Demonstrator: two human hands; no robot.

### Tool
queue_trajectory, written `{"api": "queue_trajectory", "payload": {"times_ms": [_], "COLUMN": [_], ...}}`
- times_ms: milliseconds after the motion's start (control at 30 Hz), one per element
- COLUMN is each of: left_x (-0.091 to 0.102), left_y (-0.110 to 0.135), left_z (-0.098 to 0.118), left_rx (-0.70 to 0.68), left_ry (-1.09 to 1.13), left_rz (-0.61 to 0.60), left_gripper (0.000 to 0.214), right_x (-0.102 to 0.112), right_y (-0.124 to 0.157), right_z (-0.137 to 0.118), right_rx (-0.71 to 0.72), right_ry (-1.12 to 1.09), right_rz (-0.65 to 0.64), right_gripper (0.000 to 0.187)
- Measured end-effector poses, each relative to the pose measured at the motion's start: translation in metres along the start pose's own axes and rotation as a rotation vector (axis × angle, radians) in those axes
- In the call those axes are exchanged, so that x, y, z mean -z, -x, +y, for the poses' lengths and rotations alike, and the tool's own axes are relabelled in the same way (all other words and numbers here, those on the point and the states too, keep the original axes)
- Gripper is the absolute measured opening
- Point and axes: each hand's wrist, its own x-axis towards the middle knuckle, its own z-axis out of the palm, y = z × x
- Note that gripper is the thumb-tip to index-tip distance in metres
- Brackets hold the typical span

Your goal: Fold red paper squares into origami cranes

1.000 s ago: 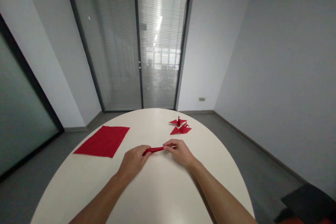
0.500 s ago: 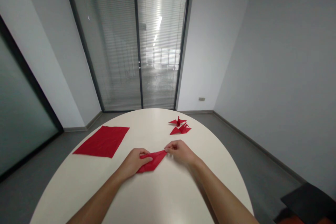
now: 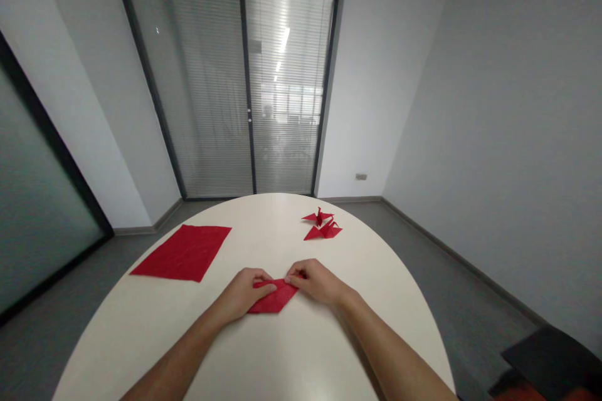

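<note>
A small folded red paper point(image 3: 275, 298) lies on the white oval table point(image 3: 291, 351) in front of me. My left hand point(image 3: 244, 294) presses on its left part, fingers curled over the paper's top edge. My right hand point(image 3: 316, 281) pinches the paper's right tip, fingers bent together. Both hands meet over the paper near the table's middle.
A flat stack of red paper sheets point(image 3: 182, 252) lies at the table's left. Two folded red paper cranes point(image 3: 321, 225) sit at the far right of the table. Glass sliding doors with blinds point(image 3: 244, 88) stand beyond. A dark chair corner point(image 3: 550, 363) shows at lower right.
The paper was a narrow strip held between both hands; it has been opened and laid down as a wider flat shape. Both hands have drawn closer together and nearer to me.
</note>
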Motion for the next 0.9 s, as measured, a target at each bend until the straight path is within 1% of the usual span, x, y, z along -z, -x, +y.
{"api": "queue_trajectory", "payload": {"times_ms": [67,167,333,400,467,533,600,633,667,733,800,833,900], "left_x": [0.001,0.002,0.007,0.01,0.012,0.011,0.006,0.002,-0.004,-0.016,-0.027,-0.031,-0.036], "left_y": [-0.002,-0.004,-0.002,0.0,0.001,0.001,0.001,0.002,0.002,0.005,0.008,0.009,0.01], "left_z": [-0.005,-0.013,-0.014,-0.013,-0.012,-0.012,-0.012,-0.012,-0.012,-0.013,-0.016,-0.018,-0.023], "left_rx": [-0.007,0.019,0.028,0.043,0.04,-0.039,-0.192,-0.272,-0.336,-0.398,-0.382,-0.358,-0.335], "left_ry": [-0.009,-0.032,-0.338,-0.432,-0.515,-0.572,-0.589,-0.59,-0.591,-0.62,-0.666,-0.684,-0.7], "left_rz": [-0.004,-0.007,0.123,0.153,0.218,0.315,0.367,0.35,0.309,0.179,0.049,0.002,-0.044], "left_gripper": [0.036,0.038,0.034,0.032,0.027,0.024,0.028,0.031,0.034,0.041,0.05,0.054,0.058], "right_x": [0.0,0.001,0.001,0.0,-0.001,-0.002,-0.004,-0.005,-0.005,-0.007,-0.006,-0.006,-0.005], "right_y": [0.0,-0.001,-0.003,-0.004,-0.004,-0.005,-0.006,-0.006,-0.006,-0.007,-0.007,-0.006,-0.005], "right_z": [0.003,0.005,0.004,0.004,0.005,0.005,0.004,0.004,0.002,-0.001,-0.004,-0.007,-0.012], "right_rx": [-0.005,-0.005,0.007,0.011,0.01,-0.001,-0.012,-0.013,-0.013,-0.014,-0.016,-0.013,0.014], "right_ry": [0.032,0.102,0.181,0.196,0.211,0.23,0.252,0.262,0.272,0.297,0.338,0.371,0.456], "right_rz": [0.006,0.026,0.079,0.086,0.097,0.119,0.144,0.155,0.162,0.169,0.175,0.177,0.186], "right_gripper": [0.026,0.024,0.021,0.021,0.021,0.021,0.021,0.021,0.021,0.021,0.021,0.021,0.021]}}
